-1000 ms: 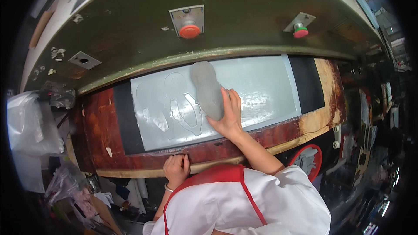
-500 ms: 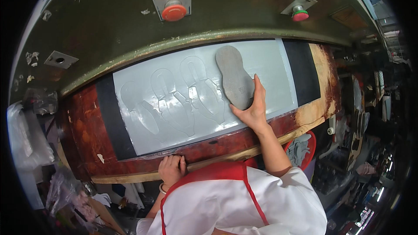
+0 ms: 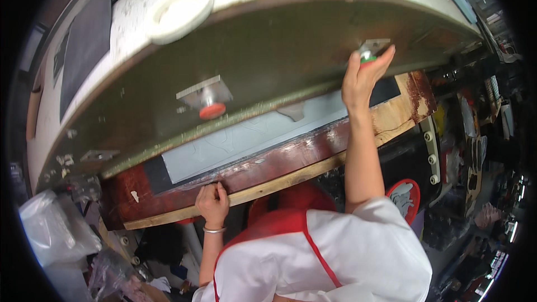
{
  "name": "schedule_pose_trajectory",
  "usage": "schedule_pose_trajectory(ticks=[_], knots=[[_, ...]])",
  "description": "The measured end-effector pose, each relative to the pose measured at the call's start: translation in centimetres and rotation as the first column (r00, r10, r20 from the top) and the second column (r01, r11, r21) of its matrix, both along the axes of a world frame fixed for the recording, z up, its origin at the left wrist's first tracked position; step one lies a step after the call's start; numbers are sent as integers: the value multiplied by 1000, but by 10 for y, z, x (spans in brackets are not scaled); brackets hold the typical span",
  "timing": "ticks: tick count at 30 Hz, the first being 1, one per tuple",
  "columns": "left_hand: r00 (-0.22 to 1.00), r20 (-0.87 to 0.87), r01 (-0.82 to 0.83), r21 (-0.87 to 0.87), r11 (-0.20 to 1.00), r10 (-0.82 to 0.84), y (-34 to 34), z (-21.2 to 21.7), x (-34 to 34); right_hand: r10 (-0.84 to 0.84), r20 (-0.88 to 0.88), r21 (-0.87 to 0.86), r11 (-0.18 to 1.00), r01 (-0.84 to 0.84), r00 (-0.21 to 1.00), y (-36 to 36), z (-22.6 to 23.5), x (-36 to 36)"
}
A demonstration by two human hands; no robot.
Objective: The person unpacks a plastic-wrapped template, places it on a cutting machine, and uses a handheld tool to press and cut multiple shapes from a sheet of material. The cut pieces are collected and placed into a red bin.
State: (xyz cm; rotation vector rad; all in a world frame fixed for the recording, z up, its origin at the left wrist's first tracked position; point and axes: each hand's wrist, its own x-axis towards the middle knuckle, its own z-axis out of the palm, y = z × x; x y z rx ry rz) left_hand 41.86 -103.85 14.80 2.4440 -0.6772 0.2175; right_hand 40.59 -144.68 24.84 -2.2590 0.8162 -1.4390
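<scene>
Hands well apart. Right hand [image 3: 363, 81] raised to the green-and-red button [image 3: 367, 60] on the green machine front [image 3: 268, 50]; thumb and fingers spread to either side of the button, palm contact can't be told. Left hand [image 3: 212, 204] curled in a loose fist at the table [image 3: 279, 160] front edge, nothing visible in it. Grey sole-shaped piece [image 3: 293, 111] lies on the pale grey sheet [image 3: 251, 137] on the table, far end hidden behind the machine front. Red button [image 3: 212, 111] sits left of the right hand, untouched.
</scene>
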Motion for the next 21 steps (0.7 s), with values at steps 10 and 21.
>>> schedule_pose_trajectory(ticks=[10, 21], knots=[[1000, -12, -24, 21, 1000, 24, -11, 9, 37, 190, 82, 298, 932, -206, 978, 26, -34, -40], [998, 21, -57, -47, 997, 59, -2, -13, 7, 461, -323, 282, 881, -381, 827, 103, -103, -153]])
